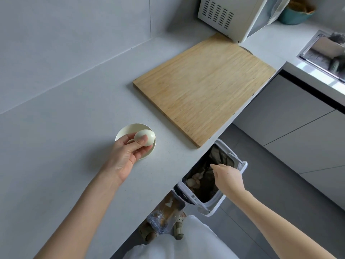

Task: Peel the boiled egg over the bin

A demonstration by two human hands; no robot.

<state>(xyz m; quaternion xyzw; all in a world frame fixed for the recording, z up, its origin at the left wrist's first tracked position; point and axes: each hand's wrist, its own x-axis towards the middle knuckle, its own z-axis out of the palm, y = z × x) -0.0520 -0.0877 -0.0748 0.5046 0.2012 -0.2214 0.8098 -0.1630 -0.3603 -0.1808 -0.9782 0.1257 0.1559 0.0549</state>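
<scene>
Egg [146, 140], pale and smooth, sits at the tip of the left hand [128, 156], thumb pressed on top and fingers curled beneath. Its long axis runs roughly 9 to 3 o'clock. It hangs just above a small bowl [121, 132] on the counter [74, 118], not over the bin [245, 165], which stands on the floor at about 4 o'clock from the egg, past the counter edge. A cutting board [203, 86] lies at 1 o'clock. The right hand [228, 178] hovers over the bin mouth above shell bits [194, 181], back up and fingers pointing down; whether it pinches anything I cannot tell. From it, the egg lies at 10 o'clock, well apart.
</scene>
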